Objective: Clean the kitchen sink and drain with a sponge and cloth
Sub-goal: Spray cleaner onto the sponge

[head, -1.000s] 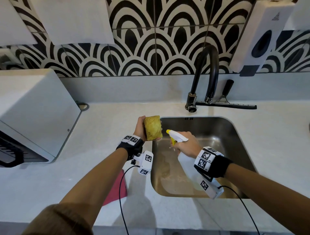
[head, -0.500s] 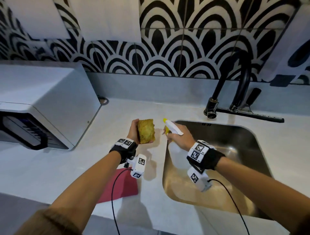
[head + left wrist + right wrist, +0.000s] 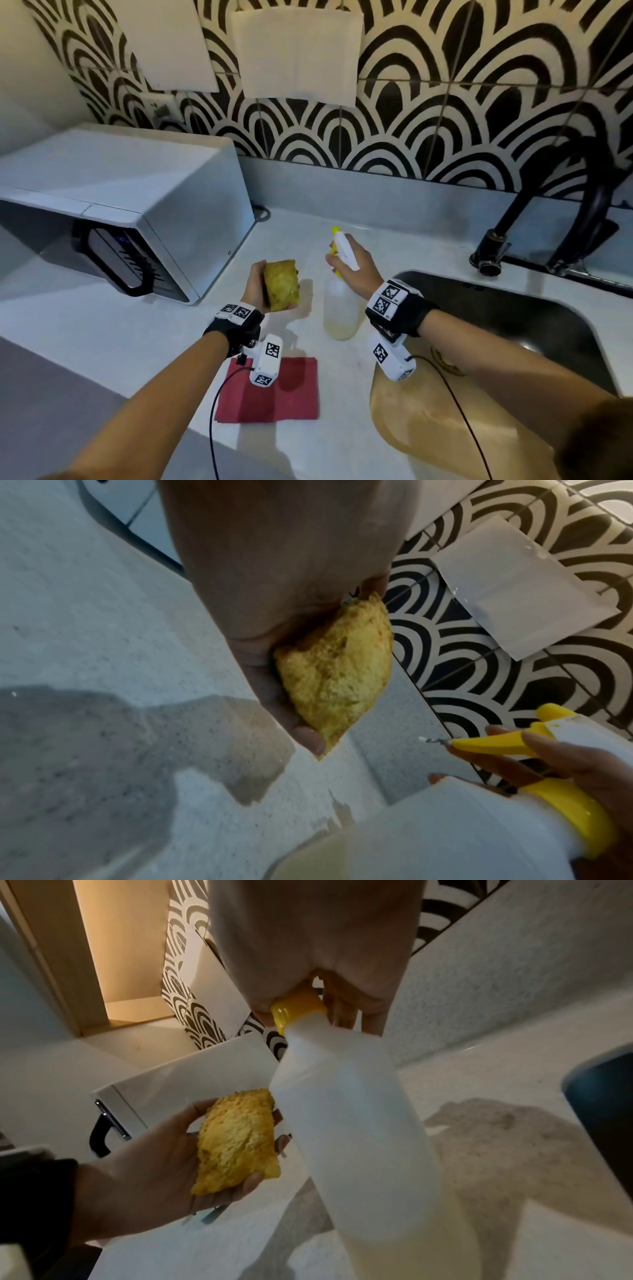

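Note:
My left hand (image 3: 255,286) grips a worn yellow sponge (image 3: 281,285) upright above the white counter; the sponge (image 3: 337,669) fills the left wrist view and shows again as the sponge (image 3: 238,1139) in the right wrist view. My right hand (image 3: 352,263) holds a translucent spray bottle (image 3: 340,308) by its yellow and white trigger head (image 3: 534,737), just right of the sponge, its base low over or on the counter. A red cloth (image 3: 274,390) lies flat on the counter under my left wrist. The steel sink (image 3: 513,329) lies at the right.
A white microwave (image 3: 120,205) stands at the left on the counter. A black tap (image 3: 555,233) rises behind the sink, with a black-and-white tiled wall (image 3: 445,120) at the back. Cables hang from both wrist cameras.
Both hands have moved left, away from over the sink to above the counter. The spray bottle has come down from a tilted hold to upright beside the sponge. The view has swung left.

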